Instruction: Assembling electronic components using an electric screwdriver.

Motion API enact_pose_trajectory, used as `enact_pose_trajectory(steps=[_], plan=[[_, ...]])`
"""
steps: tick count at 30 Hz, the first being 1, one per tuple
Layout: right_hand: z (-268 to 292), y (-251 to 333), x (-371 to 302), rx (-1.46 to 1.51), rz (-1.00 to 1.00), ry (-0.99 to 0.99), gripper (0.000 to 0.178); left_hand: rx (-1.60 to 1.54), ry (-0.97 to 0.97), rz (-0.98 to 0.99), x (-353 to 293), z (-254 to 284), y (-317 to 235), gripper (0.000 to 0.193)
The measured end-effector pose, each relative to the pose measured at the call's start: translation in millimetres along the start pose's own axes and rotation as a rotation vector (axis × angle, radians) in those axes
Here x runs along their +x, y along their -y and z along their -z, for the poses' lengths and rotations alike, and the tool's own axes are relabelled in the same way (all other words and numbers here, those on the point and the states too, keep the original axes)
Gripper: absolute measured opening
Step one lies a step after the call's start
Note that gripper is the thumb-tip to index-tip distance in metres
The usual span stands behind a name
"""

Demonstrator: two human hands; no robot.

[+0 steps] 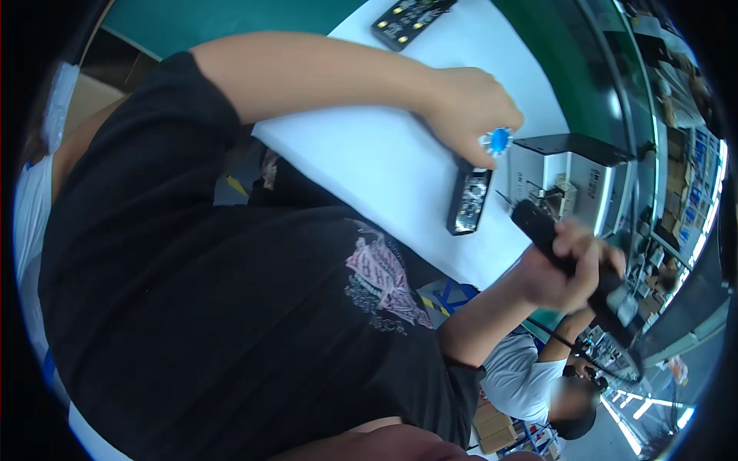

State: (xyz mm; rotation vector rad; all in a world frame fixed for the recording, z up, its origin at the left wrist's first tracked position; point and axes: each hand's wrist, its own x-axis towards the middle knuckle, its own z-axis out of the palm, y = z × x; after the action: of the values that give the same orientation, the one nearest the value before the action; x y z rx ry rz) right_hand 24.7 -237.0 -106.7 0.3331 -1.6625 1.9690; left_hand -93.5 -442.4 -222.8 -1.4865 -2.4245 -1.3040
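My left hand (477,115) is closed at the upper end of a small black casing (461,203) with a circuit board inside, which lies on the white table. Beside its fingertips shows a round blue piece (500,140) with a pale toothed rim; I cannot make out its kind. My right hand (573,269), a little blurred, is wrapped round a black corded electric screwdriver (538,227). That tool is raised, its thin tip pointing toward the grey box and apart from the casing.
A grey metal box (530,165) with a small mechanism, resembling a screw feeder, stands beyond the casing. Another black board (407,23) lies at the far end of the white table surface (346,138). A person in a grey and white shirt (515,376) sits nearby. A cable (634,376) hangs behind the screwdriver.
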Motion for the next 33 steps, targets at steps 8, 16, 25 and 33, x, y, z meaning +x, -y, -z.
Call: enact_pose_trajectory(steps=[8,16,25,33], plan=[[-1,13,14,-0.307,0.252,-0.260,0.020,0.021,0.000,0.032,-7,1,-7,0.045],[-9,14,-1,-0.069,0.035,-0.132,0.026,-0.141,-0.131,-0.043,-4,-12,5,0.040],[-38,-5,-30,-0.029,-0.042,-0.015,0.034,-0.102,-0.022,0.002,-4,-8,3,0.038],[-39,-16,-32,-0.017,-0.028,0.094,0.027,-0.083,0.038,0.035,1,-3,-3,0.036]])
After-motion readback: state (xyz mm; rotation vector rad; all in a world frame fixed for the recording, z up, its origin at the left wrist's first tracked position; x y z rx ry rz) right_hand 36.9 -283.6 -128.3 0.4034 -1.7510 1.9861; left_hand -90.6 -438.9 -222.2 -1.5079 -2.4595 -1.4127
